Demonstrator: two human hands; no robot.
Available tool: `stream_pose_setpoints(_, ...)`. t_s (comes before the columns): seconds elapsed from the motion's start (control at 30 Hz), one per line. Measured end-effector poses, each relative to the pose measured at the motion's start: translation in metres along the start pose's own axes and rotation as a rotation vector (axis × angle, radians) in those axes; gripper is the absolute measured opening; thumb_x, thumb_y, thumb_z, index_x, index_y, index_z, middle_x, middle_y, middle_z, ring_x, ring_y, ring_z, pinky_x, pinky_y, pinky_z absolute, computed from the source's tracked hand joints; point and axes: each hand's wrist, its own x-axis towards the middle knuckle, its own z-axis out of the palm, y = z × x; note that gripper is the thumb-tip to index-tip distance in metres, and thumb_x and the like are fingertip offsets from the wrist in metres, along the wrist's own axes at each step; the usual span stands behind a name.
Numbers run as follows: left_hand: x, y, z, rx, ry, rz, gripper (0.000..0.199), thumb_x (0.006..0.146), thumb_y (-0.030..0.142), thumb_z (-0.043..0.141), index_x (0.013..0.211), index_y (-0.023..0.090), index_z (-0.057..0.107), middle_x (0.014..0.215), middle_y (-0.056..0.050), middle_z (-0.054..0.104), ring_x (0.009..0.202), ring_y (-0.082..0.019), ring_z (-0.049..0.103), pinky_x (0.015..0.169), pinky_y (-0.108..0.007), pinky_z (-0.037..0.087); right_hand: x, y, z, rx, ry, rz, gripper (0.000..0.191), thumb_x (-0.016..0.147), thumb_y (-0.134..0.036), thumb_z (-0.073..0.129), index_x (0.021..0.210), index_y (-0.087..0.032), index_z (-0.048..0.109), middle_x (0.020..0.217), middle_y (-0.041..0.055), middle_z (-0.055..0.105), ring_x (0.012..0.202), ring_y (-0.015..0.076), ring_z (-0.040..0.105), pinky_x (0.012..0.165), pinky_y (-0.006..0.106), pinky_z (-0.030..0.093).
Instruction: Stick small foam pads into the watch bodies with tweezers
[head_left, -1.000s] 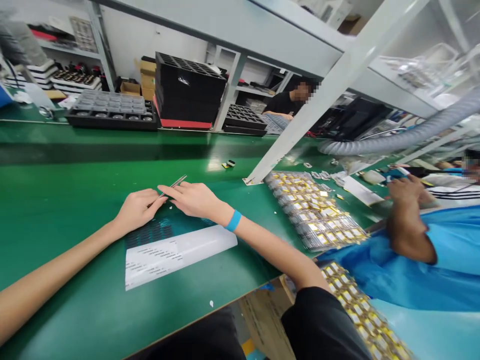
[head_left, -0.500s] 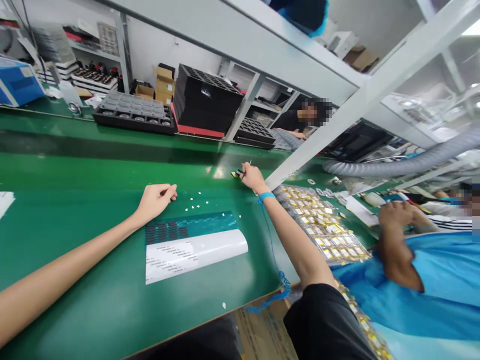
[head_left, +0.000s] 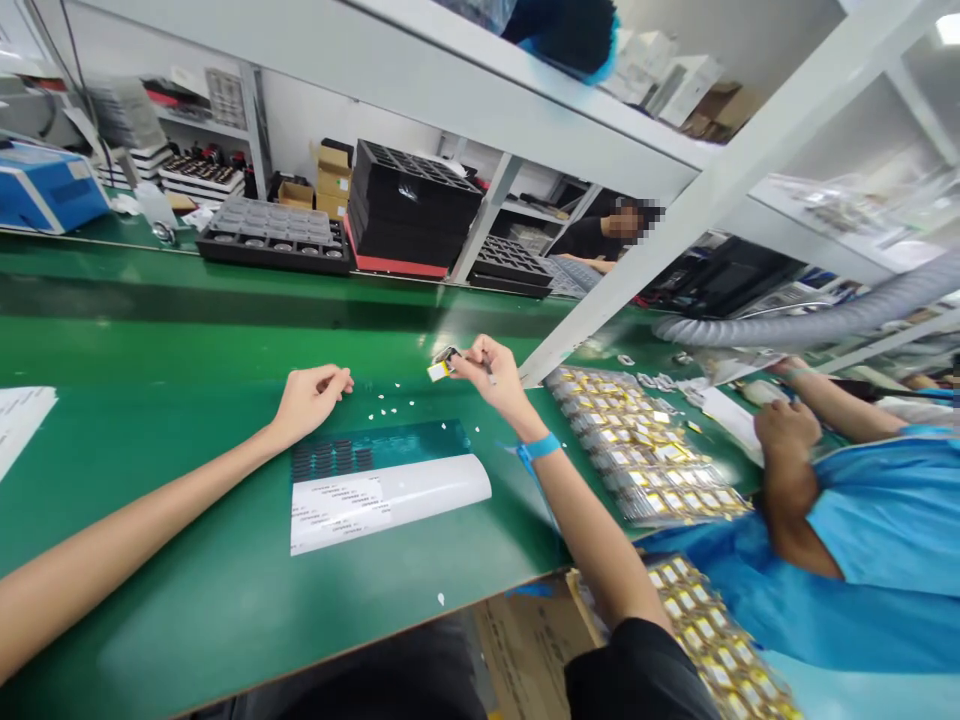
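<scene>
My right hand (head_left: 491,378) is closed on a small battery (head_left: 438,371) with a white face and yellow edges. A dark part and what looks like a loop of wire join it at the fingertips. A thin dark tool also shows in that hand, its kind unclear. My left hand (head_left: 309,402) rests on the green bench with its fingers curled; whatever may be inside is hidden. Between the hands lie several tiny white scraps (head_left: 383,411). Nearer to me is a teal sheet (head_left: 420,440) bearing rows of dark pieces, its white printed backing (head_left: 337,515) folded over.
Clear trays of yellow-edged batteries (head_left: 637,440) stand to the right, below a slanted white post (head_left: 637,260). A co-worker's blue sleeve (head_left: 877,500) is close beside them. Black trays (head_left: 412,210) line the back edge. A blue box (head_left: 49,190) sits far left.
My right hand has drawn back and left, turning, and the small battery is now raised in its fingers. My left hand stays put. The co-worker's other arm now shows.
</scene>
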Motion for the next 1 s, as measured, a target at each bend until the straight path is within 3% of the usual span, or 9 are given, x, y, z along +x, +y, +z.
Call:
stream_pose_setpoints(0.07,-0.009,0.020,0.002,-0.018,-0.026,0.031,0.042,0.090,0.054,0.059,0.084,0.016,0.075,0.083,-0.010,0.079,0.072,-0.020,0.071,0.070,-0.031,0.056,-0.025,-0.018,0.016,0.135,-0.047,-0.044,0.065,0.078,-0.082,0.071,0.077,-0.027,0.036,0.066,-0.0078,0.050,0.071,0.0162,0.069,0.066,0.032,0.064)
stream_pose_setpoints(0.2,-0.039,0.062,0.014,-0.098,-0.182,0.047,0.049,0.087,0.050,0.070,0.123,0.017,0.072,0.108,-0.010,0.080,0.086,-0.021,0.075,0.074,-0.030,0.061,-0.063,-0.047,0.043,0.343,-0.130,-0.059,0.063,0.082,-0.073,0.075,0.075,-0.027,0.033,0.070,-0.0043,0.058,0.070,0.0161,0.070,0.061,0.030,0.063)
stream_pose_setpoints(0.3,-0.062,0.079,0.022,-0.304,-0.247,-0.070,0.046,0.091,0.043,0.071,0.126,0.013,0.069,0.105,-0.011,0.080,0.077,-0.019,0.076,0.069,-0.029,0.064,-0.083,-0.059,0.051,0.467,-0.214,-0.043,0.060,0.082,-0.062,0.082,0.075,-0.027,0.033,0.076,-0.0017,0.066,0.070,0.0157,0.070,0.064,0.031,0.063)
stream_pose_setpoints(0.47,-0.088,0.080,0.016,-0.482,-0.184,-0.287,0.033,0.092,0.040,0.077,0.112,0.014,0.075,0.088,-0.007,0.081,0.071,-0.020,0.078,0.071,-0.031,0.068,-0.105,-0.065,0.056,0.452,-0.325,-0.091,0.050,0.091,-0.057,0.075,0.076,-0.028,0.037,0.085,0.0036,0.074,0.077,0.0181,0.071,0.071,0.035,0.062)
stream_pose_setpoints(0.7,-0.105,0.072,0.013,-0.500,-0.178,-0.371,0.036,0.093,0.048,0.076,0.113,0.018,0.080,0.099,-0.008,0.082,0.076,-0.020,0.079,0.071,-0.028,0.067,-0.117,-0.061,0.066,0.288,-0.214,-0.174,0.043,0.097,-0.044,0.070,0.073,-0.027,0.038,0.063,-0.0042,0.062,0.062,0.0151,0.067,0.056,0.027,0.048)
stream_pose_setpoints(0.8,-0.108,0.071,0.012,-0.427,-0.203,-0.340,0.036,0.093,0.044,0.077,0.118,0.019,0.079,0.102,-0.008,0.082,0.080,-0.020,0.079,0.070,-0.026,0.066,-0.122,-0.063,0.067,0.313,-0.205,-0.183,0.040,0.099,-0.037,0.067,0.074,-0.028,0.037,0.062,-0.0043,0.062,0.067,0.0163,0.070,0.057,0.027,0.049)
stream_pose_setpoints(1.0,-0.109,0.069,0.011,-0.196,-0.184,-0.118,0.030,0.093,0.033,0.073,0.116,0.015,0.079,0.087,-0.006,0.080,0.066,-0.014,0.072,0.061,-0.020,0.061,-0.130,-0.068,0.069,0.315,-0.158,-0.205,0.043,0.099,-0.033,0.070,0.072,-0.027,0.038,0.073,-0.0024,0.075,0.058,0.0142,0.069,0.052,0.027,0.050)
